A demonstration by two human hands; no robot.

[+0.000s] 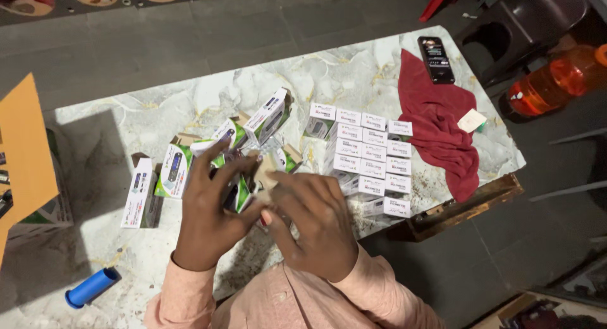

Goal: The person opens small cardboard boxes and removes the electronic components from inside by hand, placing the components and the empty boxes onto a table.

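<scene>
Marble table | left hand, right hand both gripping small box | stacked boxes close right

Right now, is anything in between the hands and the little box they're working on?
No. The left hand and right hand are both already touching the small box, fingers wrapped around it, with nothing visible between them.

Bare left hand and right hand, no rings or watch showing. Long pale pink sleeves, cuffs at the wrists, toward six o'clock; same pink shirt front between.
</scene>
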